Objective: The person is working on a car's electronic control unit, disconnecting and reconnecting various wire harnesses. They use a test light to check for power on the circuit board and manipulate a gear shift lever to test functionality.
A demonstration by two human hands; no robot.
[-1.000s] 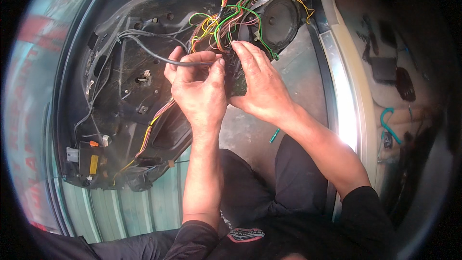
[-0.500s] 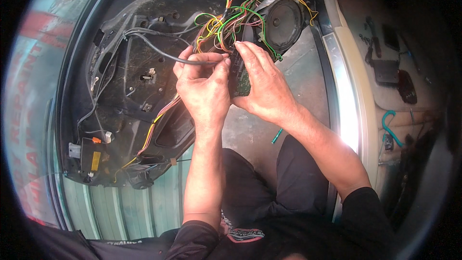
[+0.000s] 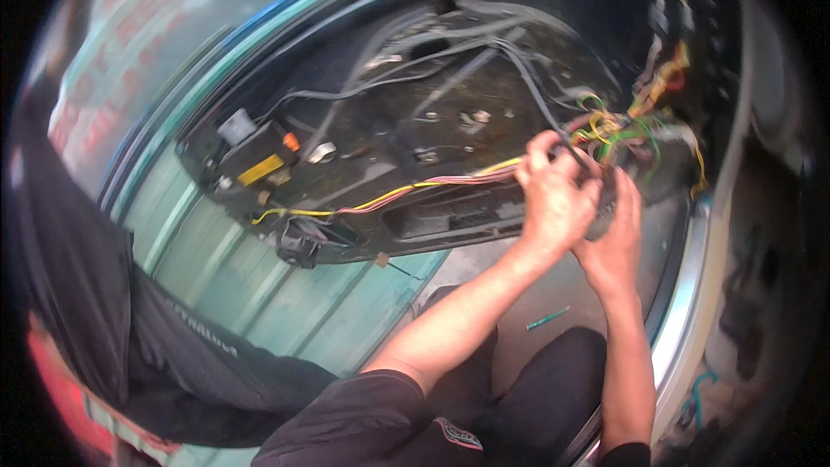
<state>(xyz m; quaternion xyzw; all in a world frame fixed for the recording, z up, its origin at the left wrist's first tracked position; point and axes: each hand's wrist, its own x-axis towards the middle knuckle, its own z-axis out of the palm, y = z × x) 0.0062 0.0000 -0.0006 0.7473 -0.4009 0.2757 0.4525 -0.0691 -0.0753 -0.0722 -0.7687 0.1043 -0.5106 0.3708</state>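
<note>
My left hand pinches a dark grey cable that comes down from the upper part of a stripped car door. Beside it, my right hand is wrapped around a dark circuit board, mostly covered by my fingers and blurred. The two hands are close together. Just beyond them bunches a tangle of yellow, green and red wires. A yellow and pink wire bundle runs left from my left hand across the door.
A black box with a yellow label sits at the door's left end. A green screwdriver-like tool lies on the floor near my knees. Dark trouser legs stretch over green ribbed metal at left. A shiny sill runs at right.
The view has swung left, so the door and hands appear farther right. Both hands stay together at the board; my left hand keeps its pinch on the cable.
</note>
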